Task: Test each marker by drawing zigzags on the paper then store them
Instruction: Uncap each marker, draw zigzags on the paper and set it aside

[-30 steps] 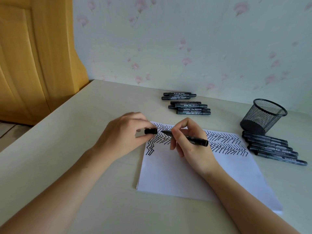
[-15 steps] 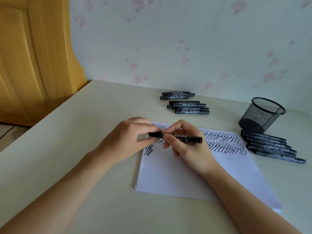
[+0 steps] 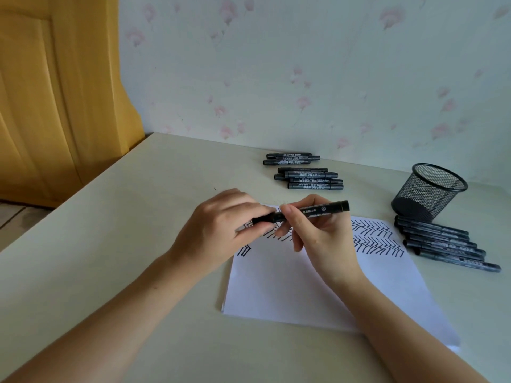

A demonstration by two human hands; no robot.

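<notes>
My left hand (image 3: 221, 230) pinches the near end of the black marker (image 3: 301, 212), and my right hand (image 3: 318, 233) grips its barrel, holding it level above the top of the paper (image 3: 290, 286) with its zigzag rows. Behind lies a group of markers (image 3: 301, 172) by the wall. At the right the tilted mesh cup (image 3: 428, 192) leans beside another row of markers (image 3: 442, 244).

Marker rows (image 3: 304, 178) flanking, mesh cup (image 3: 428, 192) right
</notes>
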